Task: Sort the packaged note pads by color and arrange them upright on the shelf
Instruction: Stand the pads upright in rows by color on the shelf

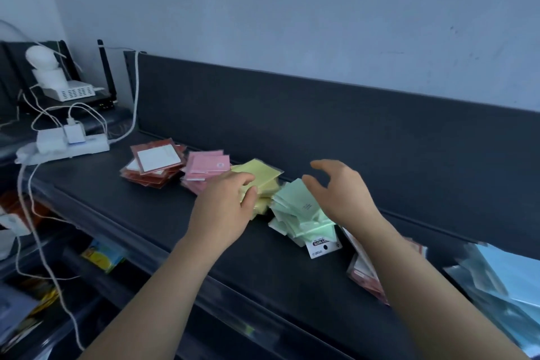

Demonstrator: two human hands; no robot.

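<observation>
Gripping yellow pads [261, 173] — left hand [223, 209]; right hand [346, 194] released, half hiding green pads [298, 209].

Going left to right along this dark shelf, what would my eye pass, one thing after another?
White power strip → dark red pile → pink pile → yellow pile → green pile → reddish stack → blue pile.

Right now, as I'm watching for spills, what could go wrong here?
The green note pads lie fanned and loose under the open right hand; a brush could scatter them. The left hand grips the yellow note pads, which lie beside the pink note pads, so colors could mix.
</observation>
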